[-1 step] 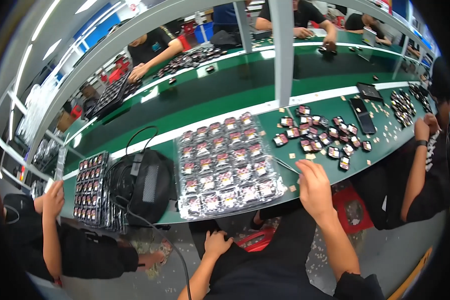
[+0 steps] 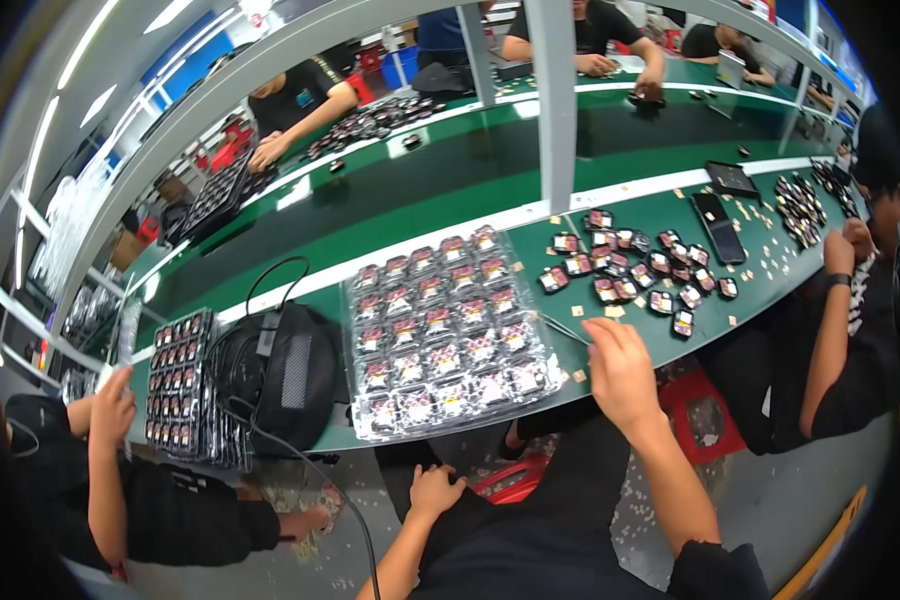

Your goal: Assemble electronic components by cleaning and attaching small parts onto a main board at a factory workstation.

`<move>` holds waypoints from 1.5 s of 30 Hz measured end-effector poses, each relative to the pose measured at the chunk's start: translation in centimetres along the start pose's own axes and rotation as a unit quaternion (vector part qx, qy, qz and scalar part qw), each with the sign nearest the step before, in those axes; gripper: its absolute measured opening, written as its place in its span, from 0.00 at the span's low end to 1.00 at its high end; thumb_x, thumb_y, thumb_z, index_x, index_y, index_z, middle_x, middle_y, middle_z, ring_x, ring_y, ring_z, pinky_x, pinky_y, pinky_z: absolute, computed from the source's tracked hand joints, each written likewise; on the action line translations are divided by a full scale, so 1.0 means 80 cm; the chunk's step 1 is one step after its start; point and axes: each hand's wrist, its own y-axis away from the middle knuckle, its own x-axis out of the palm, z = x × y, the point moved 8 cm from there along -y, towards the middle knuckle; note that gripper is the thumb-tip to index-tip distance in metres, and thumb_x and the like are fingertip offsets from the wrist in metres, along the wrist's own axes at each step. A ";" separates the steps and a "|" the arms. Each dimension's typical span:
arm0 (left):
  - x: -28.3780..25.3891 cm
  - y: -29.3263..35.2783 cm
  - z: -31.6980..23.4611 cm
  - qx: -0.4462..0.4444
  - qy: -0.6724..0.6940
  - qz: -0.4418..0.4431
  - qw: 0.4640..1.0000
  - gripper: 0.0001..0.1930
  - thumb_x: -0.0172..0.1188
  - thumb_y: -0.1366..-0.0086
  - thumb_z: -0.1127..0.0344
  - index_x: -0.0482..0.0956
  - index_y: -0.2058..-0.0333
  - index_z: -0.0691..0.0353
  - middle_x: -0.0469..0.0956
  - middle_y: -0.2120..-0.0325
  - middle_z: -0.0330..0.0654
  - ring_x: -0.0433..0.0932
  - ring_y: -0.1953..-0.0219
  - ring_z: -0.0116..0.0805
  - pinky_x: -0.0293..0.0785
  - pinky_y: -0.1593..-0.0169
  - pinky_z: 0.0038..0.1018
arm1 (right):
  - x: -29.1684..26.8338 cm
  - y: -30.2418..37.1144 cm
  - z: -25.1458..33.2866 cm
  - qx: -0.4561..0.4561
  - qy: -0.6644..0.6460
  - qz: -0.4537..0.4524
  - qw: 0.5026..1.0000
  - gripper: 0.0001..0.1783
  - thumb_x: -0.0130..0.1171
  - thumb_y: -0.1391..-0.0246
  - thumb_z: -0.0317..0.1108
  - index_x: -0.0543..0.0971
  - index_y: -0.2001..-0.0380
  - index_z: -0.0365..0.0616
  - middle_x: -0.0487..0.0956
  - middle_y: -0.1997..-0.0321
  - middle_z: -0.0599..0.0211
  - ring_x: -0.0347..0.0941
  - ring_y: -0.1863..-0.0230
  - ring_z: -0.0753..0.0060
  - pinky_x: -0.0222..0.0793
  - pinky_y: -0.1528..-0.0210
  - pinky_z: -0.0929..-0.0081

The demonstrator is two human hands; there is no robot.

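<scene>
My right hand [image 2: 622, 372] is closed on a pair of metal tweezers [image 2: 566, 329], whose tips point left over the right edge of a clear plastic tray [image 2: 354, 352]. Rows of small black cased pieces with pink-and-white tops fill that tray, which lies on the green bench in front of me. On my thigh, below the bench edge, rests my left hand [image 2: 437, 490], its fingers stretched out and holding nothing. Just beyond my right hand is a loose group of similar black pieces [image 2: 620, 262], with small beige bits scattered among them.
A black bag [image 2: 305, 375] with a cable stands left of the tray, beside a stack of filled trays [image 2: 182, 385]. A phone [image 2: 718, 228] and a black box [image 2: 733, 180] lie at the right. A grey post [image 2: 556, 120] rises behind. Co-workers sit on both sides and opposite.
The bench and everything on it sit slightly farther left in the picture. My right hand keeps the tweezers by the tray's right edge, and my left hand stays on my thigh.
</scene>
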 end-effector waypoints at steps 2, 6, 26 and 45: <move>0.004 0.010 -0.020 -0.012 0.056 0.038 0.998 0.22 0.62 0.36 0.49 0.84 0.48 0.54 0.85 0.53 0.52 0.76 0.40 0.59 0.62 0.28 0.45 | 0.020 -0.002 -0.014 0.035 0.041 0.052 0.997 0.18 0.66 0.45 0.28 0.80 0.50 0.39 0.80 0.51 0.58 0.75 0.50 0.53 0.70 0.48 0.59; 0.040 0.024 -0.061 0.003 0.434 0.073 0.898 0.13 0.61 0.32 0.74 0.82 0.49 0.65 0.85 0.57 0.51 0.84 0.52 0.47 0.83 0.50 0.34 | 0.053 -0.007 -0.027 0.041 0.070 0.075 0.994 0.18 0.68 0.47 0.31 0.81 0.52 0.42 0.76 0.60 0.62 0.73 0.54 0.55 0.69 0.49 0.58; -0.001 0.050 -0.107 0.182 0.488 0.016 0.853 0.27 0.37 0.44 0.93 0.83 0.55 0.70 0.79 0.44 0.49 0.77 0.39 0.41 0.73 0.35 0.31 | 0.026 -0.025 -0.075 0.183 0.161 0.043 0.969 0.24 0.65 0.42 0.37 0.77 0.42 0.46 0.74 0.57 0.55 0.76 0.54 0.48 0.75 0.57 0.53; -0.123 0.111 -0.183 0.327 0.460 0.080 0.821 0.19 0.52 0.37 0.85 0.82 0.50 0.65 0.81 0.46 0.46 0.81 0.45 0.42 0.77 0.45 0.30 | 0.022 0.002 -0.062 0.235 0.042 0.057 0.969 0.27 0.75 0.55 0.32 0.77 0.51 0.42 0.79 0.60 0.55 0.78 0.60 0.50 0.74 0.59 0.59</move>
